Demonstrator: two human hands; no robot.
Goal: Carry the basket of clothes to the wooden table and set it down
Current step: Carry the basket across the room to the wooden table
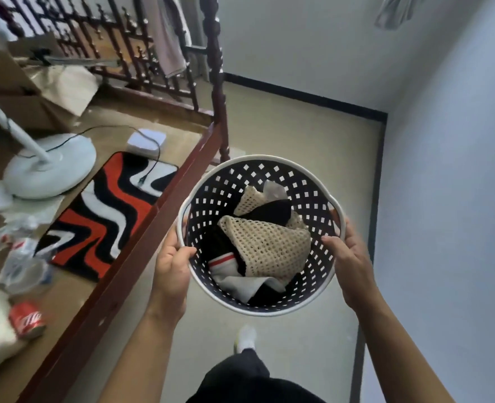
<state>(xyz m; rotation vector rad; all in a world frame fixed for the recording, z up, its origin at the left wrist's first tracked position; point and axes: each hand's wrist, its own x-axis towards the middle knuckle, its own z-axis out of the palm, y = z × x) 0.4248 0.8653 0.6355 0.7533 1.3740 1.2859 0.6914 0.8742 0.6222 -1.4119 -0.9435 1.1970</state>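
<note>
Left hand (172,261) and right hand (347,257) grip basket (313,306) rim, fingers curled over it. Risk: basket clipping wooden rail (141,242) just beside it, tipping clothes (265,245)

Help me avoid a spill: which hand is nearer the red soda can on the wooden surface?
Left. The left hand grips the basket rim on the side facing the red soda can; the right hand holds the opposite rim, across the basket from it.

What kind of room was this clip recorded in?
Probably a bedroom at home: a carved dark wooden bed frame on the left, a standing fan and a patterned rug on its platform, and both hands carrying a laundry basket of clothes.
</note>
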